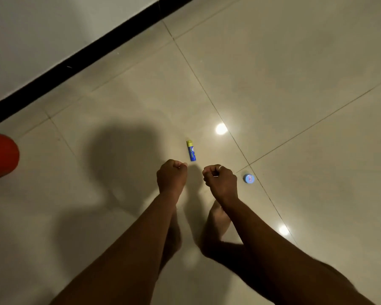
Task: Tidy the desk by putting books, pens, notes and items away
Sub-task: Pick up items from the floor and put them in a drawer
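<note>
Likely glue stick (pixel 191 150) on floor (pixel 295 84), tin (pixel 248 178) right of it

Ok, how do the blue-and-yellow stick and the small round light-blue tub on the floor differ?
Shape: the blue-and-yellow stick is long and slim; the small round light-blue tub is squat. Pose: the stick lies on its side; the tub sits round face up. Place: the stick is just beyond the left hand; the tub is right of the right hand, by a tile joint. Both rest on the glossy beige tiled floor, untouched.
</note>
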